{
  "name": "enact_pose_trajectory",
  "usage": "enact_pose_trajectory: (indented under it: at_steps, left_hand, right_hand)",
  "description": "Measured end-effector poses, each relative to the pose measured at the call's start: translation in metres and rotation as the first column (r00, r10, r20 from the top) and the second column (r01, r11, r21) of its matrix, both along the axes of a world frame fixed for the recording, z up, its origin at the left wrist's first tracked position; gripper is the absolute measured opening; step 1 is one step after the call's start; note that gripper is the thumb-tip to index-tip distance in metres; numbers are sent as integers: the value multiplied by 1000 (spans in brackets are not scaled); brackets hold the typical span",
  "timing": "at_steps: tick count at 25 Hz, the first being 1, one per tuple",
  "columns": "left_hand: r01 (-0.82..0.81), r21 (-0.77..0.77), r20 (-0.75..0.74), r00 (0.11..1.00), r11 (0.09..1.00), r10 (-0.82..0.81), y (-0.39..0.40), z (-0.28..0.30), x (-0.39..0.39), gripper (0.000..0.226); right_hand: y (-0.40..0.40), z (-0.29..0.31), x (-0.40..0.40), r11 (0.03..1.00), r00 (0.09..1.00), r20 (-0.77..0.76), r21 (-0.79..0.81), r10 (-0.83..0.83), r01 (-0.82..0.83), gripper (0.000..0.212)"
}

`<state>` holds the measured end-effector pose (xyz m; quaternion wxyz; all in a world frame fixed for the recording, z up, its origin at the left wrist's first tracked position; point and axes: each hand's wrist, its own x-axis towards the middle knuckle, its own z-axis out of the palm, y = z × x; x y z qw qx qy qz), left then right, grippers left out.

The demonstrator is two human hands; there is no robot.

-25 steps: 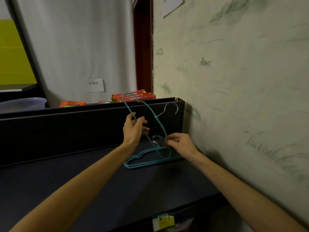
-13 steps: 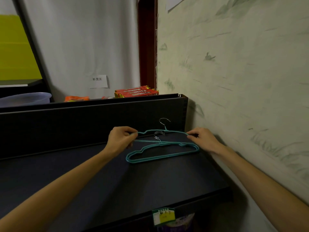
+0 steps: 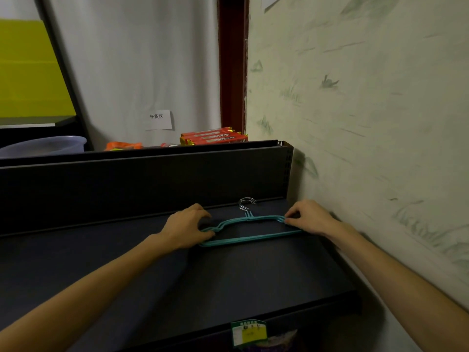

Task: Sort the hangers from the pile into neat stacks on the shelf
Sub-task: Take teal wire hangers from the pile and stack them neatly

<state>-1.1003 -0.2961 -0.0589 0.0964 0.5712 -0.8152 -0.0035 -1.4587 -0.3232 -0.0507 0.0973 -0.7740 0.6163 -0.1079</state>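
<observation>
Two teal wire hangers (image 3: pixel 250 239) with silver hooks (image 3: pixel 245 202) lie stacked flat on the dark shelf (image 3: pixel 228 280), at its right end near the wall. My left hand (image 3: pixel 186 228) pinches the left shoulder of the hangers with its fingers closed on the wire. At the other end my right hand (image 3: pixel 308 216) pinches the right shoulder. The hooks point toward the shelf's back panel and nearly overlap.
The shelf's black back panel (image 3: pixel 142 184) rises just behind the hangers. A pale green wall (image 3: pixel 368 123) borders the right side. Red packets (image 3: pixel 214 135), an orange packet (image 3: pixel 121 145) and a pale basin (image 3: pixel 43 146) sit beyond the panel. A green price tag (image 3: pixel 248 331) hangs on the front edge.
The hanger that my hands held up has come down onto the one lying on the shelf. Both hands lowered with it and now press its ends level with the lower hanger.
</observation>
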Motion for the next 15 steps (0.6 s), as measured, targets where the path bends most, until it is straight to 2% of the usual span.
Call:
enact_pose_trajectory:
  at_steps: [5,11,15]
  left_hand:
    - [62,149,-103,994,987,-47,-14,7,-2,18]
    - [-4,186,-100,995,982,23,-26,10,-10,8]
    - [-24,184,-128,991,983,48,-26,8,-7,8]
  right_hand:
    - [-9,9,8,998,989,-133,33,58,-54,23]
    - [-29,27,15,982,961,-235,153,146,-112,25]
    - [-25,23,19,984,928,-331,107,169,-141,22]
